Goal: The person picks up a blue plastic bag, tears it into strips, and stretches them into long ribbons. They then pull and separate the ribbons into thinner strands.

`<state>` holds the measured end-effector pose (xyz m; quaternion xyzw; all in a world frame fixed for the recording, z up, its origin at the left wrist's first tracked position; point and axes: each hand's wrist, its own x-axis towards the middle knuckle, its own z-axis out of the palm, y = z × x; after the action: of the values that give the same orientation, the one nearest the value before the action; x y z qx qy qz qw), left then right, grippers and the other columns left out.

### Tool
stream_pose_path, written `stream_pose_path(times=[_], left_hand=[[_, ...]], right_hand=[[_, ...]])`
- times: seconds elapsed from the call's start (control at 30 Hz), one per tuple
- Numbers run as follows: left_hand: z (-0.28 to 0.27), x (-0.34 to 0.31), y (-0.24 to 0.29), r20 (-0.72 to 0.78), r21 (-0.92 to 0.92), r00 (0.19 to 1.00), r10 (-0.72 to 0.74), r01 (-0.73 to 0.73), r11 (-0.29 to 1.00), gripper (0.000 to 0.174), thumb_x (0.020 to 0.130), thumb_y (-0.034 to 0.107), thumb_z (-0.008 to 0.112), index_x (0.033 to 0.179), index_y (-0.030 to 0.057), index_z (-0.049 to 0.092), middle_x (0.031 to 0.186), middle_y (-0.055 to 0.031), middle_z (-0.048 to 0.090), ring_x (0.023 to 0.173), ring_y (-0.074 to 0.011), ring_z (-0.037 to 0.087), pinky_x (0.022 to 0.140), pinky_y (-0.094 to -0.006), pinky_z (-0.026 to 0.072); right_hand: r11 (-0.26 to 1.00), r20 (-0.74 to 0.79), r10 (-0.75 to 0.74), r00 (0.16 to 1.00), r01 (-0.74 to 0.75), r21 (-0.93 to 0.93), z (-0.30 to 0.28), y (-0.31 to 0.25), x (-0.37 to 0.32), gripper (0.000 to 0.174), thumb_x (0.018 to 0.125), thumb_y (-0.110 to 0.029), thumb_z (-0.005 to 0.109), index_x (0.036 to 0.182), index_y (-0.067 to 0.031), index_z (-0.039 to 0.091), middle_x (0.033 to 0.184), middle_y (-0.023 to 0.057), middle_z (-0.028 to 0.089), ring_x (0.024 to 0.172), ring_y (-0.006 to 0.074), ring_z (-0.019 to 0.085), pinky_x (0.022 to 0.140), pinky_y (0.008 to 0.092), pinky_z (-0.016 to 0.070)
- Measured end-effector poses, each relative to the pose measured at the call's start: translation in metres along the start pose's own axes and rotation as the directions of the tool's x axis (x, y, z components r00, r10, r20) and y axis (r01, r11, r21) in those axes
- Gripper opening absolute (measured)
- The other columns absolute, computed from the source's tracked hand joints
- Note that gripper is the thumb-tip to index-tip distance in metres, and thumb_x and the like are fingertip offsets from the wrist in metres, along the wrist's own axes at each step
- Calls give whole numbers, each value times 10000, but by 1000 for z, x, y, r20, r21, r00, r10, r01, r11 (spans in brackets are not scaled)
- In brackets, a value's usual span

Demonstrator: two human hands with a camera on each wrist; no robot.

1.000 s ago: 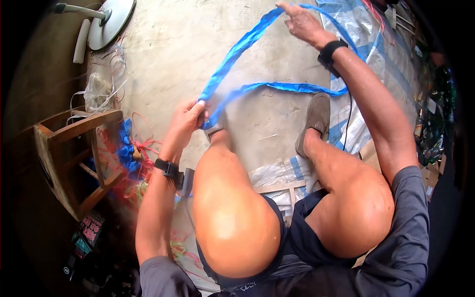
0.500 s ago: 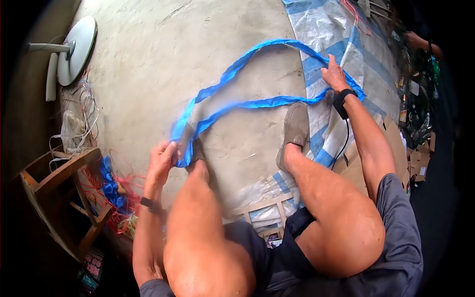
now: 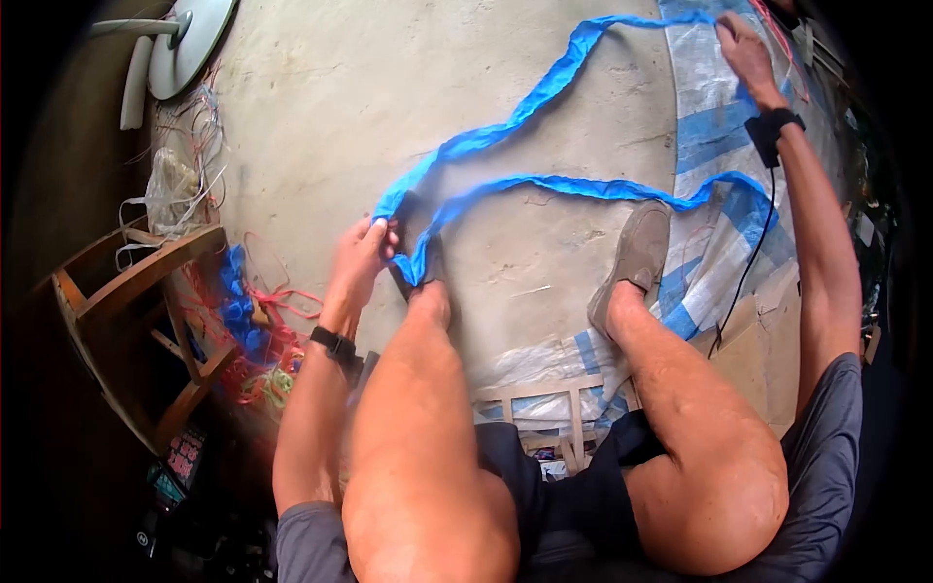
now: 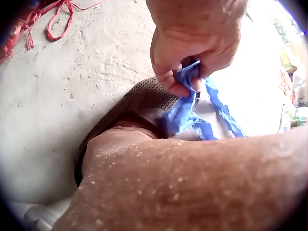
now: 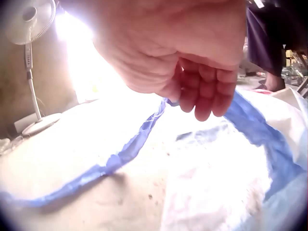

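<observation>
left hand: thumb and fingers pinch a blue plastic strip just above the left shoe. right hand: out at far right, fingers curled, thumb side gripping the strip over a blue-and-white woven sheet. one length runs between the hands; another crosses the pale floor, passes by the tip of the right shoe and bends on the sheet.

risks, as judged: the lower length could catch under either shoe, lying so near both. the thin black cable from the right wrist hangs by the bend and might snag it. a hard pull with a hand at each end could tear thin, crumpled film or slip it from a light pinch.

containers: a clear plastic bag, crumpled beside the wooden frame; contents cannot be made out. right-wrist view is glary; the strip seems to be held at the thumb there.
</observation>
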<state>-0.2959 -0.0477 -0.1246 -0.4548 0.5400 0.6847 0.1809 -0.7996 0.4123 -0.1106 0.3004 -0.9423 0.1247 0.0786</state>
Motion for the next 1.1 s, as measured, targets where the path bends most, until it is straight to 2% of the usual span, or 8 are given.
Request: stream_pose_path(times=[0.07,0.13,0.27,0.3,0.37,0.6,0.93,1.1], left_hand=[[-2,9,-6,-58,-15,997,58,-59,998,205,989,204,554,1061,25,622,833,-9,620,631,-75,547,570,-227,496],[-2,14,-8,-67,10,996,52,-51,999,205,985,197,560,1062,17,618,844,-21,625,670,-84,584,585,-244,530],[-4,19,-17,-103,116,991,80,-68,991,213,968,200,582,1063,15,626,881,-48,639,731,-116,611,635,-285,533],[-5,16,-17,-121,115,990,74,-60,992,213,968,200,582,1063,15,626,881,-48,639,731,-116,611,635,-285,533],[-4,13,-13,-106,169,987,118,-99,981,218,949,203,607,1051,13,636,877,-47,644,753,-123,614,668,-292,526],[-6,24,-32,-121,201,971,205,-179,963,189,929,184,640,1013,15,645,846,-16,632,713,-98,588,679,-246,505],[-9,30,-29,-54,174,976,213,-201,964,153,935,144,611,1008,12,638,807,-20,619,667,-91,579,594,-242,504],[-7,25,-23,-69,219,980,188,-169,961,176,932,173,623,998,11,643,796,-10,615,673,-97,576,624,-247,495]], right_hand=[[1000,118,12,993,-11,-11,-34,-68,30,525,875,-410,531,1182,1,646,1190,264,616,1094,379,599,989,468,431],[991,322,-24,947,66,-120,-36,-83,54,457,858,-329,552,1133,20,657,1117,274,637,1014,397,615,928,482,460],[969,108,-242,964,246,-20,-1,-124,34,385,886,-262,567,1123,31,646,1024,240,669,953,373,633,878,486,492],[908,-24,-210,977,204,366,46,-94,28,271,955,-172,557,1198,-54,588,1024,152,692,966,271,669,834,343,498],[963,288,-39,957,-40,265,57,-111,-6,310,936,-131,578,1234,-46,577,1042,120,689,981,186,650,864,292,494],[908,189,184,965,-240,344,34,-128,-126,213,843,-126,595,1026,-27,634,884,175,663,838,320,657,773,382,517],[971,421,209,883,-237,16,-11,-99,-276,231,814,-66,567,1045,-71,569,898,178,555,872,415,588,757,493,488],[873,624,360,693,-487,37,-19,-101,-319,180,801,-133,558,926,-8,592,777,228,633,771,393,632,716,464,502]])
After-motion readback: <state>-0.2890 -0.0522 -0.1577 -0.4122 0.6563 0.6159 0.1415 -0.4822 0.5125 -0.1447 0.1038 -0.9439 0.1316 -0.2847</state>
